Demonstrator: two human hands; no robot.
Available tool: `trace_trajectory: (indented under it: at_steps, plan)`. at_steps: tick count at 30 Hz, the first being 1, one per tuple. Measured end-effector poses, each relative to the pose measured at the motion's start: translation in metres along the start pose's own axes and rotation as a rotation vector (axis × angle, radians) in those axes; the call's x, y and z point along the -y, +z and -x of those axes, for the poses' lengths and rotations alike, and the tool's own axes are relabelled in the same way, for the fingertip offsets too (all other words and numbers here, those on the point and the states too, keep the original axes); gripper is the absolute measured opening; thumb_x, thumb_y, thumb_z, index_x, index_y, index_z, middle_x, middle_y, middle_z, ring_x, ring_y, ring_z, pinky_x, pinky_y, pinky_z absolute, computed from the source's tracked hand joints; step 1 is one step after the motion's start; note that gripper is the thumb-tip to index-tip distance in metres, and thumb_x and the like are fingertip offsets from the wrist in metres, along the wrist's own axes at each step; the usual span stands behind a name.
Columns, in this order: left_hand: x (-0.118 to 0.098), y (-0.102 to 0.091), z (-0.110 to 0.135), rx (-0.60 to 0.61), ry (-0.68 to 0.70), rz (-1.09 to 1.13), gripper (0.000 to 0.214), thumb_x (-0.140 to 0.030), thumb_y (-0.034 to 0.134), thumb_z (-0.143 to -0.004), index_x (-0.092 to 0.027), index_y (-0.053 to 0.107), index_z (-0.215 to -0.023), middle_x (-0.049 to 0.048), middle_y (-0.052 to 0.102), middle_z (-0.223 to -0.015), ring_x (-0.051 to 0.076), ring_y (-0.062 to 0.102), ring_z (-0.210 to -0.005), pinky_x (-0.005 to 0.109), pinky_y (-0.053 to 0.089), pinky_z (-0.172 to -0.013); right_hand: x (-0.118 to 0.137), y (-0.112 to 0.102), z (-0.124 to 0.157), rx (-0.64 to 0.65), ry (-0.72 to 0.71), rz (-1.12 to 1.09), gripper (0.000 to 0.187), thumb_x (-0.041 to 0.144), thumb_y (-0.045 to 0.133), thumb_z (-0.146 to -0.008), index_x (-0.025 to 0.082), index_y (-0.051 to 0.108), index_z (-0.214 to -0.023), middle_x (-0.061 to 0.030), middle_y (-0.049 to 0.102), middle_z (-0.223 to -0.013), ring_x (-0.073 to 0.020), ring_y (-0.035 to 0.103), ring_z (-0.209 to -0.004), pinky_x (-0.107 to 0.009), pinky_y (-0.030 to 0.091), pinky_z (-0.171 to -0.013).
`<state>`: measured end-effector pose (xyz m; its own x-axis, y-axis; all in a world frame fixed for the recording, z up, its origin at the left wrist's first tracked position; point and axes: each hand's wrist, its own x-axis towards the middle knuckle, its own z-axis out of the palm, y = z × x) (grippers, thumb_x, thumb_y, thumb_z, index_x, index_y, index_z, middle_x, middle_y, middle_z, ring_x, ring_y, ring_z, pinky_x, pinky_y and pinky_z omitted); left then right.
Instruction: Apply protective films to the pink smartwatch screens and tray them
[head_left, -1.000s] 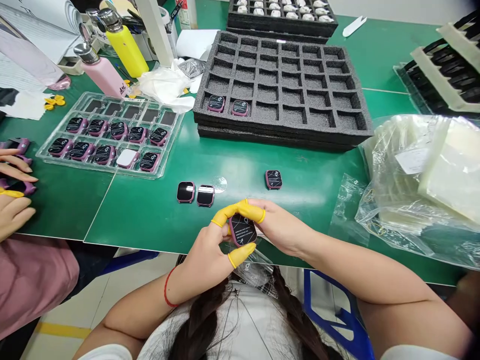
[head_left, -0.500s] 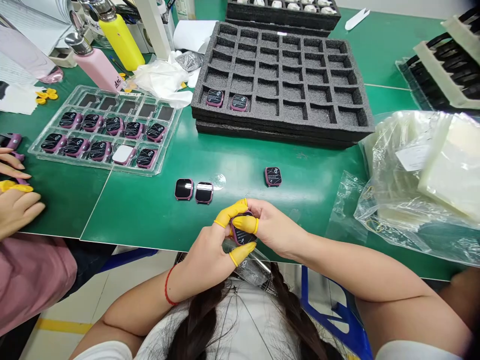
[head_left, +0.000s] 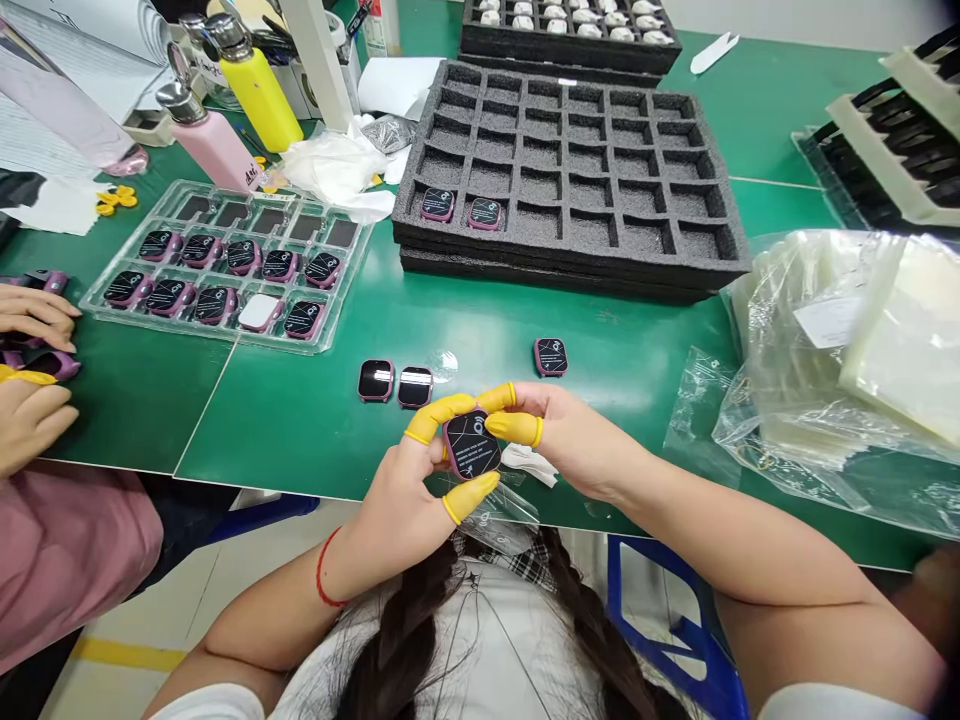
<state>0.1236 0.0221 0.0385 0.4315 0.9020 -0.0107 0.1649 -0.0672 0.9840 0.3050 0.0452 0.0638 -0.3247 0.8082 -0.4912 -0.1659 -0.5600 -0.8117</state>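
Observation:
A purple-framed smartwatch body (head_left: 472, 447) is tilted in front of me, its dark face with white print turned up. Yellow finger cots cover several of my fingertips. Gripping the watch by its edges is my left hand (head_left: 405, 490), thumb below and fingers above. My right hand (head_left: 574, 440) pinches the watch's upper right corner between thumb and forefinger. Beneath the right hand lies a crumpled white cloth (head_left: 531, 463). Beyond my hands, two watch bodies with glossy screens, the left one (head_left: 376, 380) and the right one (head_left: 415, 387), rest side by side. Another printed-face watch (head_left: 551, 357) lies to their right.
A black foam tray (head_left: 570, 262) holds two watches in its front left pockets. To its left is a clear plastic tray (head_left: 330, 330) with several watches. Bags of clear film (head_left: 795, 400) lie at right. A co-worker's hand (head_left: 30, 420) is at far left.
The held watch has shifted slightly left and up, and more of its face now shows. My right thumb has moved to its corner. The white cloth has come into view.

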Motion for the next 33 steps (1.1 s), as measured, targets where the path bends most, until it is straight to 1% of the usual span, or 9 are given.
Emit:
trace_trajectory:
  at_steps: [4, 7, 11, 16, 23, 25, 28, 30, 33]
  plan:
    - [0.001, -0.002, 0.0, 0.06, 0.018, -0.122, 0.054, -0.02, 0.071, -0.086, -0.026, 0.046, -0.133, -0.003, 0.077, -0.094, 0.013, 0.073, -0.082, 0.025, 0.058, -0.083, -0.001, 0.003, 0.001, -0.021, 0.05, 0.009, 0.035, 0.036, 0.085, -0.057, 0.016, 0.065, -0.077, 0.0026, 0.064, -0.072, -0.0114, 0.056, -0.072, -0.027, 0.042, -0.073]
    - [0.0, -0.003, 0.0, 0.082, -0.003, -0.162, 0.054, -0.022, 0.07, -0.086, -0.026, 0.046, -0.134, -0.0025, 0.076, -0.094, 0.015, 0.073, -0.085, 0.026, 0.057, -0.085, 0.0, 0.003, 0.001, 0.0, 0.048, 0.021, 0.032, 0.035, 0.084, -0.058, 0.016, 0.064, -0.074, 0.0028, 0.063, -0.07, -0.0114, 0.056, -0.07, -0.027, 0.042, -0.072]
    - [-0.002, -0.003, -0.002, 0.098, -0.044, -0.105, 0.053, -0.023, 0.072, -0.085, -0.027, 0.047, -0.132, -0.0042, 0.076, -0.089, 0.013, 0.072, -0.076, 0.024, 0.057, -0.08, 0.001, 0.002, 0.0, 0.024, 0.022, 0.035, 0.029, 0.034, 0.084, -0.059, 0.017, 0.062, -0.068, 0.0026, 0.063, -0.068, -0.0117, 0.055, -0.07, -0.027, 0.043, -0.072]
    - [-0.004, -0.003, -0.004, 0.079, -0.107, 0.017, 0.052, -0.019, 0.073, -0.081, -0.024, 0.05, -0.128, -0.0039, 0.077, -0.083, 0.012, 0.07, -0.071, 0.024, 0.057, -0.076, 0.001, -0.002, 0.0, 0.046, -0.001, 0.055, 0.024, 0.032, 0.08, -0.063, 0.016, 0.064, -0.07, 0.0018, 0.065, -0.07, -0.0109, 0.054, -0.07, -0.025, 0.04, -0.068]
    - [-0.008, -0.011, -0.006, 0.068, -0.24, 0.185, 0.053, -0.021, 0.077, -0.078, -0.021, 0.049, -0.124, -0.0008, 0.077, -0.088, 0.013, 0.072, -0.072, 0.024, 0.057, -0.075, 0.0, -0.003, 0.0, 0.073, -0.012, 0.044, 0.018, 0.026, 0.077, -0.068, 0.016, 0.067, -0.078, -0.0001, 0.068, -0.081, -0.0122, 0.058, -0.08, -0.026, 0.043, -0.079]
    - [-0.008, -0.014, -0.006, 0.045, -0.25, 0.188, 0.055, -0.023, 0.077, -0.078, -0.02, 0.049, -0.125, 0.0001, 0.077, -0.088, 0.014, 0.072, -0.072, 0.026, 0.058, -0.076, 0.0, -0.004, 0.001, 0.1, 0.001, 0.073, 0.021, 0.028, 0.076, -0.07, 0.016, 0.067, -0.085, 0.0, 0.067, -0.082, -0.0122, 0.057, -0.08, -0.027, 0.044, -0.08]
    - [-0.005, -0.015, -0.005, 0.007, -0.235, 0.147, 0.057, -0.026, 0.078, -0.078, -0.02, 0.049, -0.127, 0.002, 0.078, -0.091, 0.016, 0.074, -0.074, 0.029, 0.059, -0.079, -0.002, -0.003, 0.002, 0.166, 0.022, 0.118, 0.03, 0.03, 0.077, -0.071, 0.016, 0.066, -0.095, 0.0008, 0.063, -0.079, -0.0119, 0.056, -0.076, -0.026, 0.044, -0.075]
    - [-0.002, -0.015, -0.005, 0.003, -0.226, 0.124, 0.057, -0.027, 0.078, -0.078, -0.02, 0.05, -0.127, 0.0024, 0.078, -0.093, 0.017, 0.074, -0.075, 0.029, 0.059, -0.08, -0.003, -0.002, 0.003, 0.192, 0.012, 0.105, 0.032, 0.031, 0.081, -0.069, 0.016, 0.064, -0.091, 0.0017, 0.061, -0.076, -0.0112, 0.055, -0.075, -0.025, 0.045, -0.074]
    - [0.001, -0.013, -0.005, 0.009, -0.207, 0.11, 0.057, -0.027, 0.078, -0.079, -0.021, 0.05, -0.128, 0.0022, 0.078, -0.093, 0.015, 0.073, -0.075, 0.027, 0.059, -0.079, -0.006, 0.0, 0.003, 0.202, -0.011, 0.077, 0.029, 0.032, 0.081, -0.069, 0.016, 0.06, -0.081, 0.002, 0.061, -0.075, -0.0102, 0.054, -0.073, -0.024, 0.046, -0.073]
